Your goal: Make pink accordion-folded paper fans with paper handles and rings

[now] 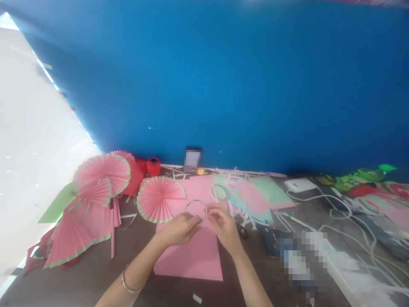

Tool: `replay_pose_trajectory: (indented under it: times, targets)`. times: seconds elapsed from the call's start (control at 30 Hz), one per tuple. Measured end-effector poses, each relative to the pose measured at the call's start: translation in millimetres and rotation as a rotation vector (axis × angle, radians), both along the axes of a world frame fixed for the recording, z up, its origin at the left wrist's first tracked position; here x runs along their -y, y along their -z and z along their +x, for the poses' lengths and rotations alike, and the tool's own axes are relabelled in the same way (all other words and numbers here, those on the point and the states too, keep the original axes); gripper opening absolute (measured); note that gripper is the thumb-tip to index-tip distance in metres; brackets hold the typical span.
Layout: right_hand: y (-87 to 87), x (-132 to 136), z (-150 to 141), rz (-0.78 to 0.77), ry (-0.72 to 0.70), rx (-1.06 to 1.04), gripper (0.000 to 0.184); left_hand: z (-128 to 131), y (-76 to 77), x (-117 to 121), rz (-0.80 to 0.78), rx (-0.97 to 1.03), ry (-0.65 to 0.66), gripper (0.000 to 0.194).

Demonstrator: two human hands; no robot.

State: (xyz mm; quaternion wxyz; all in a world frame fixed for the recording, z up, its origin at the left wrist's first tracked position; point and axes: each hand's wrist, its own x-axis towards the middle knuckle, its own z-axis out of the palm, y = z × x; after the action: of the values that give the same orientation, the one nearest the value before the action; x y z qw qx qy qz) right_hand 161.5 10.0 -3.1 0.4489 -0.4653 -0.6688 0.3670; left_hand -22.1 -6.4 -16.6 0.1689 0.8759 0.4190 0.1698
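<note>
A narrow roll of tape [195, 201] stands up as a thin ring between my hands, above a pink paper sheet [191, 260]. My left hand [179, 228] has its fingers closed on the ring's lower side. At the ring's right edge, my right hand [223, 222] pinches with bent fingers; whether it grips the ring itself or a tape end is too small to see. Just left of the ring lies a pleated pink paper fan [159, 198] with a pale green rim, spread nearly into a full circle. A second thin roll [220, 193] rests on papers behind my right hand.
Several pink pleated fans [102, 175] are piled at the left. A red roll [154, 166] stands near the blue wall [204, 85]. White strips [247, 215] and coloured sheets [271, 192] lie behind my right hand. At the right are a white box [299, 184] and tangled cables [348, 204].
</note>
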Motion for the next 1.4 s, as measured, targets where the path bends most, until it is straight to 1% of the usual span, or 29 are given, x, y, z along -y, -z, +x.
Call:
replay_pose_trajectory:
  times: [0.1,0.2,0.33,0.4,0.53,0.67,0.77,0.9,0.97,1.07,1.2,1.3,1.4]
  targets:
    - [4.7,2.2,-2.9,-0.004,0.023,-0.031,0.011,-1.7,-1.4,1.0,-0.030,-0.023,-0.017,0.023]
    - [7.3,3.7,-4.2,0.005,0.048,-0.067,0.008,-2.5,-6.3,1.6,-0.040,0.000,-0.011,0.023]
    - [5.6,4.1,-4.4,0.028,0.018,-0.056,0.009,-1.7,-12.8,2.5,-0.055,0.028,0.009,0.025]
    - [4.9,4.4,-5.4,0.037,0.010,-0.056,0.009,-1.1,-13.9,2.9,-0.059,0.028,-0.003,0.029]
    - [9.0,7.3,-10.4,0.052,0.055,-0.092,0.009,-0.9,-13.3,3.9,-0.014,0.009,-0.017,0.029]
    - [16.0,11.2,-14.8,0.018,0.089,-0.129,0.009,-1.5,-13.9,6.4,0.040,-0.030,-0.025,0.029]
    - [18.3,11.7,-13.9,-0.005,0.074,-0.133,0.010,-1.8,-15.3,8.7,0.067,-0.062,-0.037,0.029]
    - [18.9,10.6,-10.4,-0.021,0.016,-0.095,0.011,-2.0,-15.6,10.0,0.086,-0.106,-0.007,0.030]
    - [19.0,11.3,-10.3,-0.019,0.011,-0.099,0.011,-2.4,-14.9,10.0,0.083,-0.105,-0.005,0.030]
    - [18.1,14.1,-12.8,-0.006,0.048,-0.134,0.009,-3.1,-13.5,9.9,0.074,-0.086,-0.021,0.030]
    - [16.0,17.0,-15.8,0.009,0.071,-0.152,0.007,-4.4,-10.7,10.5,0.024,-0.019,-0.034,0.031]
    - [16.8,15.3,-14.0,0.017,0.028,-0.118,0.010,-5.3,-8.9,10.7,-0.021,0.007,-0.026,0.032]
    - [18.7,11.4,-10.8,0.035,-0.031,-0.053,0.012,-5.1,-8.5,10.4,-0.047,-0.008,-0.026,0.032]
